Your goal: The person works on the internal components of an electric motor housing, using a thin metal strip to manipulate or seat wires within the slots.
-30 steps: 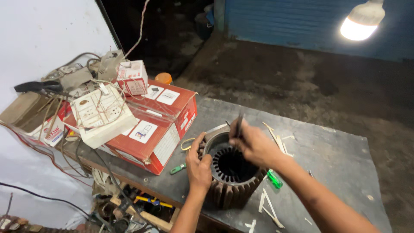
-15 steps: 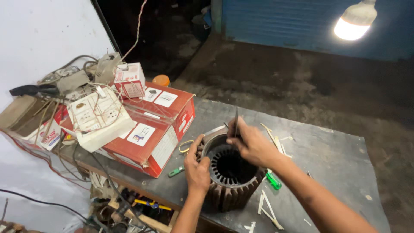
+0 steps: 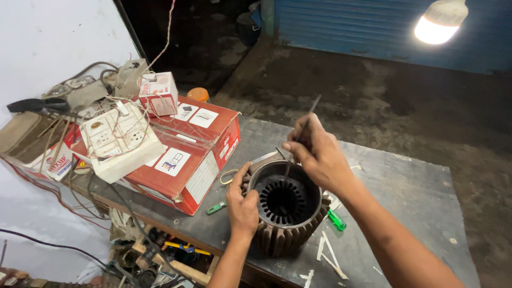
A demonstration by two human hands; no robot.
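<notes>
A finned, rust-brown motor stator housing (image 3: 288, 234) with a slotted dark core stands on the dark workbench (image 3: 405, 197). My left hand (image 3: 241, 205) grips its left rim. My right hand (image 3: 317, 154) is above the far rim and holds a thin metal rod (image 3: 300, 134) whose lower end points down into the core slots.
A red cardboard box (image 3: 192, 154) lies left of the stator, with a white switchboard (image 3: 120, 140), wires and a small box on it. A green-handled tool (image 3: 336, 219), a small green tester (image 3: 216, 208) and white strips (image 3: 328, 253) lie around the housing. A lit bulb (image 3: 440, 24) hangs top right.
My right hand has lifted slightly and the rod now stands more upright in the core. My left hand stays on the rim.
</notes>
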